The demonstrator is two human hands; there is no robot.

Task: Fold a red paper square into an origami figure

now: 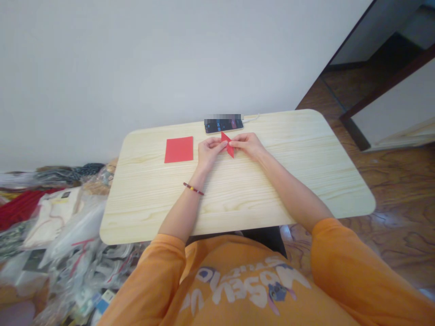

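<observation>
A small folded piece of red paper with pointed top and bottom ends is held between my two hands over the table. My left hand pinches its left side with thumb and fingers. From the right, my right hand grips the paper's other side between thumb and fingertips. A flat red paper square lies on the table to the left of my left hand, touching neither hand.
The pale wood table has rounded corners and stands against a white wall. Behind my hands lies a phone with a white cable. Plastic bags and clothes are piled left of the table.
</observation>
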